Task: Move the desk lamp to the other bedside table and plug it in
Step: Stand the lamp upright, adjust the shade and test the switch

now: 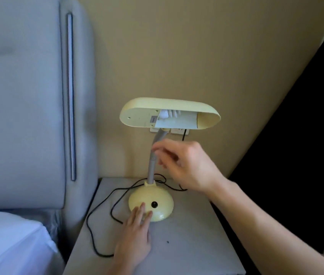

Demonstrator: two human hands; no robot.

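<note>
A pale yellow desk lamp stands on the grey bedside table (186, 245), with a long oval shade (169, 108), a grey bendable neck (153, 163) and a round base (157, 197) with a black knob. Its black cord (99, 213) loops over the tabletop and runs up to a white wall socket (179, 131) behind the shade. My left hand (135, 233) lies flat, its fingertips resting on the front of the base. My right hand (184, 163) hovers beside the neck, fingers curled and blurred, just touching or nearly touching it.
A grey padded headboard (22, 96) and a bed with white sheets (8, 245) fill the left side. A dark panel (295, 135) stands close to the table's right. The beige wall is right behind the lamp.
</note>
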